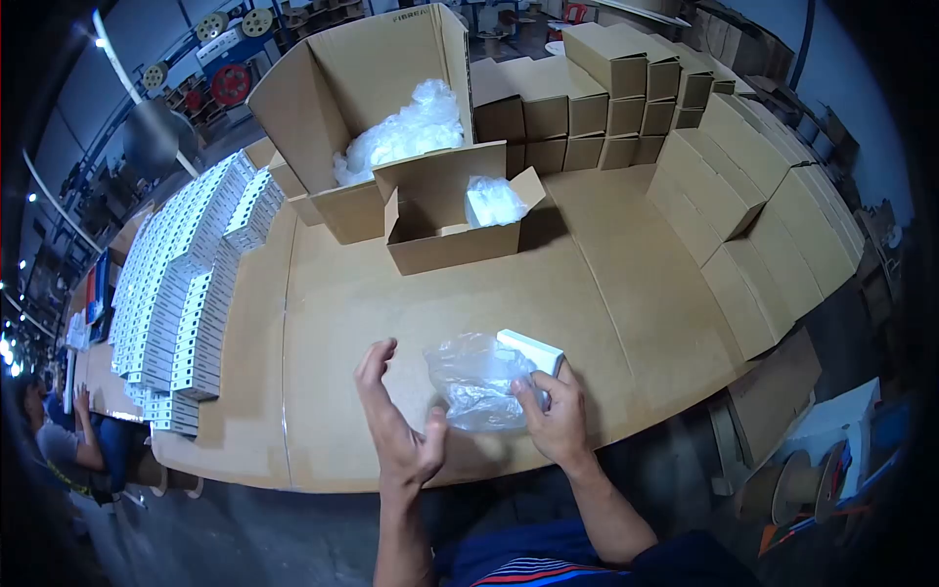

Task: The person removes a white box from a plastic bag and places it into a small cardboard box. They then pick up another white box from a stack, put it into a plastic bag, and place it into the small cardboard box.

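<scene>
My right hand (556,411) is closed on a small white box (531,350) together with a clear plastic bag (477,383). The bag spreads leftward from the box, crumpled and see-through, over the cardboard-covered table. To the left of the bag, my left hand (399,416) is raised with its fingers apart and holds nothing. Beyond both hands stands an open cardboard carton (455,252) with a bagged white item (494,203) inside its right end.
A larger open carton (318,117) full of clear plastic bags (416,132) stands behind. Stacked white boxes (181,284) line the left side. Brown cartons (606,73) are piled at the back, more cartons (753,215) at the right. A person (78,440) sits at far left.
</scene>
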Motion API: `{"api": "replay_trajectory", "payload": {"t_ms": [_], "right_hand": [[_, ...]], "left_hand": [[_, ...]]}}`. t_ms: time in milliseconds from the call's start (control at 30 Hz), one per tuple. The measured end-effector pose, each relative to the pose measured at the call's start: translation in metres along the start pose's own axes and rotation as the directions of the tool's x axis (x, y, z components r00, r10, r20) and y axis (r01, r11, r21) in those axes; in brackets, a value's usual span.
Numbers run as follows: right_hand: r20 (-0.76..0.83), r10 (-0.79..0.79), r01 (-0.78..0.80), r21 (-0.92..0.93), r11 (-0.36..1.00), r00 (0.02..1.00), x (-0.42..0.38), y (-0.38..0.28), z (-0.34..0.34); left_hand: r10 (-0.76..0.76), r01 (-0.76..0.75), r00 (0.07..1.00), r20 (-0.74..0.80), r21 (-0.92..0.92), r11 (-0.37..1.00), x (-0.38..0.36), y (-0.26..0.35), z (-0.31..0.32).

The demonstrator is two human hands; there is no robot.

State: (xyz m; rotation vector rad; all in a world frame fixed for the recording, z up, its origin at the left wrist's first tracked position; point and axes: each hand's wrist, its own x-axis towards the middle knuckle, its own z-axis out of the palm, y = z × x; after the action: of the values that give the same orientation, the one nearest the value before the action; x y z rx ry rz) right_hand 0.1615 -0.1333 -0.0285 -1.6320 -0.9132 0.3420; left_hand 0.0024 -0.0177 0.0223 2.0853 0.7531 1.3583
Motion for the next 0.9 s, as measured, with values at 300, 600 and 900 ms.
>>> {"api": "replay_trajectory", "payload": {"t_ms": [300,600,900], "right_hand": [[0.082,-0.237,0.247,-0.156,0.956,0.968,-0.003,-0.015,-0.008],[0.311,-0.168,0.220,-0.143,0.965,0.935,0.004,-0.024,-0.025],[0.384,-0.140,0.172,-0.050,0.984,0.913,0.006,-0.009,-0.039]], "left_hand": [[0.098,-0.226,0.857,0.505,0.197,0.954,0.024,0.021,0.007],[-0.145,0.112,0.858,0.492,0.097,0.989,0.017,0.014,0.013],[-0.053,0.071,0.925,0.377,-0.034,0.997,0.027,-0.017,0.003]]}}
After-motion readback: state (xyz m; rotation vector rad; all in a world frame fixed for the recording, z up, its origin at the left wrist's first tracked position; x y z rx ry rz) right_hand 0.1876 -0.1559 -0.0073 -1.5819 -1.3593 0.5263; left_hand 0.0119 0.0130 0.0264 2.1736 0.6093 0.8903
